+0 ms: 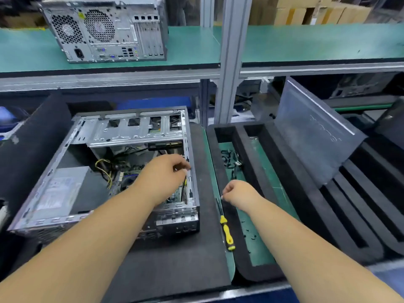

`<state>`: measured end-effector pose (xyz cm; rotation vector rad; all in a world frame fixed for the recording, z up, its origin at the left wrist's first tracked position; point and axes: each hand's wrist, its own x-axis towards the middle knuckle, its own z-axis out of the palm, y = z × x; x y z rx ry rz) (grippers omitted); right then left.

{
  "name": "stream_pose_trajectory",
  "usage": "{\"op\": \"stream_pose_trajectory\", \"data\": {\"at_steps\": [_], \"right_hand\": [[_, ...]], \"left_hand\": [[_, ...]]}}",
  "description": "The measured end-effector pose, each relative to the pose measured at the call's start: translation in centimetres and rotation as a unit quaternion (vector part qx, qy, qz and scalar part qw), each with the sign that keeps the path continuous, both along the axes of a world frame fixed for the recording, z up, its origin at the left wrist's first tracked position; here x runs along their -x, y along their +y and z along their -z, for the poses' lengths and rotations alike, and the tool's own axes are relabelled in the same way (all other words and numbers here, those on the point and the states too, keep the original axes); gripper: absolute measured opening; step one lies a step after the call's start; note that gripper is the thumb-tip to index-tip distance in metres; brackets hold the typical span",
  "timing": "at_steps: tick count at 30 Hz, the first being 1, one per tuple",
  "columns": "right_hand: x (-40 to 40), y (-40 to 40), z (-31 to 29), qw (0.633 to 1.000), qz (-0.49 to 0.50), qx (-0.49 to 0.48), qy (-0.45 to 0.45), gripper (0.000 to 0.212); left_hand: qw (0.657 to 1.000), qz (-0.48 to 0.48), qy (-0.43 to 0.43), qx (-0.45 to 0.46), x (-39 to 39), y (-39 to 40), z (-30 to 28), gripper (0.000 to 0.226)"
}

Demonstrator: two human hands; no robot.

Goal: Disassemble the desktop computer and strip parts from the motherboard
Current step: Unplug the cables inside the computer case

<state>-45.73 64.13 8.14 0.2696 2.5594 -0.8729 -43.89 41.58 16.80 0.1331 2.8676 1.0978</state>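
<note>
The open desktop case (54, 193) lies on its side on a black foam mat, with its drive cage (131, 130) at the far end. The power supply (59, 191) sits at the left, and the motherboard (129, 178) and yellow cables (105, 169) show inside. My left hand (161, 178) reaches into the case with its fingertips bunched at the right wall; blur hides what they touch. My right hand (238, 193) hovers over the foam tray with fingers pinched on a tiny pale piece, seemingly a screw. A yellow-handled screwdriver (227, 232) lies on the tray's left rim.
The black foam tray (242, 267) has green-floored slots holding loose screws (251, 236) and a bundle of cables (231, 159). A grey case panel (312, 136) leans at the right. A second tower (105, 29) stands on the green shelf above. A metal post (229, 62) rises in the middle.
</note>
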Motion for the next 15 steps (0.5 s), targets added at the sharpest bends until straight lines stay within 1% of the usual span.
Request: {"op": "stream_pose_trajectory", "data": {"at_steps": [3, 6, 8, 12, 15], "right_hand": [[0.0, -0.1, 1.0, 0.998, -0.046, -0.047, -0.022, 0.012], [0.0, -0.4, 2.3, 0.993, -0.066, -0.081, -0.049, 0.032], [0.0, -0.7, 3.1, 0.993, -0.065, -0.088, -0.045, 0.038], [0.3, -1.4, 4.1, 0.99, -0.078, -0.11, -0.03, 0.03], [0.4, -1.5, 4.0, 0.99, -0.089, -0.103, -0.031, 0.018]], "left_hand": [[0.999, -0.038, 0.021, 0.0, -0.5, 0.6, 0.0, 0.02], [0.998, -0.052, 0.023, -0.009, -1.3, 0.8, -0.1, 0.019], [0.998, -0.056, 0.02, -0.009, -1.9, 0.8, -0.3, 0.019], [0.997, -0.078, 0.023, 0.0, -2.8, 0.2, -0.7, 0.018], [0.994, -0.103, 0.031, -0.011, -3.3, -0.3, -1.1, 0.019]]}}
